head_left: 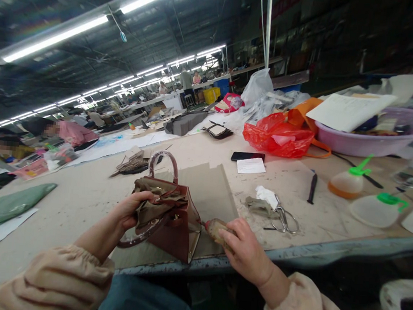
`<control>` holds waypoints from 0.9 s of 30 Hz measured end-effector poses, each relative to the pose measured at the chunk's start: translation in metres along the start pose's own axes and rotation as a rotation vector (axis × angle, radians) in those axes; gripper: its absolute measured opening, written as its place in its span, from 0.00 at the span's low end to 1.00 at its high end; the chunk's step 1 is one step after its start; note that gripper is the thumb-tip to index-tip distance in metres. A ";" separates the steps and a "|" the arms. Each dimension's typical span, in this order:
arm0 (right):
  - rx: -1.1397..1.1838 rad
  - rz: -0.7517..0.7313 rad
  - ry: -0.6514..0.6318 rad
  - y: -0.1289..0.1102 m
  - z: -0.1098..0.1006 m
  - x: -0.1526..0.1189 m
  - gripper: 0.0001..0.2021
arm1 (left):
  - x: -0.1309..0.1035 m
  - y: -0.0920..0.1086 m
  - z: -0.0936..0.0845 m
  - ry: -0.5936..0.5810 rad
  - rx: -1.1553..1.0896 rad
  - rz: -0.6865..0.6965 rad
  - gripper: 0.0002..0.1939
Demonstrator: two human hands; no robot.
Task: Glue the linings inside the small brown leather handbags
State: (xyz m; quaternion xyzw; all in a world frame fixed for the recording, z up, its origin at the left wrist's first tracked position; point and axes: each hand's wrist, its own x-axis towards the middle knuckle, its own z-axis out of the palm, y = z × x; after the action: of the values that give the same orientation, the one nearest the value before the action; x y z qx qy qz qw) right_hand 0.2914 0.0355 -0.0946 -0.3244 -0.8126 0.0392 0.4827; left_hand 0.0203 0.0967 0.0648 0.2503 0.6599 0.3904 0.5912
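A reddish-brown handbag (175, 229) stands at the table's front edge, its top open and olive-brown lining (151, 205) showing. One arched handle (164, 158), wrapped in clear film, rises at the back; another hangs at the front. My left hand (134, 209) is closed on the bag's upper edge and lining, thumb on top. In my right hand (244, 245) is a thick tan tool with a reddish front end (218, 229), fingers wrapped round it. Its front points at the bag's right side edge; whether it touches, I cannot tell. The tool's exact kind is unclear.
Scissors (285, 219) lie right of the bag beside scraps (262, 203). Beyond are a phone (248, 156), a red plastic bag (278, 135) and a purple basin (367, 135). Two green-topped squeeze bottles (346, 184) stand right; a green pouch (10, 205) lies left. Co-workers sit at far left.
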 end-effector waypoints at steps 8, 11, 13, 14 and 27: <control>-0.047 -0.088 0.075 0.000 -0.004 0.013 0.14 | -0.002 0.000 -0.001 0.048 0.029 -0.009 0.10; -0.053 -0.080 0.007 -0.001 -0.004 0.010 0.11 | -0.002 0.000 -0.001 0.011 0.012 -0.005 0.13; -0.034 -0.043 -0.041 -0.002 -0.003 0.006 0.09 | -0.003 0.001 0.001 -0.002 0.008 -0.007 0.14; -0.021 -0.021 -0.064 -0.002 -0.003 0.005 0.08 | -0.003 0.001 0.001 0.006 0.012 -0.011 0.14; -0.033 -0.041 0.095 0.002 -0.006 0.014 0.13 | -0.001 0.000 0.001 -0.016 0.012 0.004 0.14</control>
State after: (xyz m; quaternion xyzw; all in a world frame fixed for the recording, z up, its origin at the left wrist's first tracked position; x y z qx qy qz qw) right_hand 0.2927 0.0439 -0.0818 -0.3168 -0.7957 0.0005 0.5162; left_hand 0.0217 0.0958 0.0655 0.2584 0.6571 0.3855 0.5940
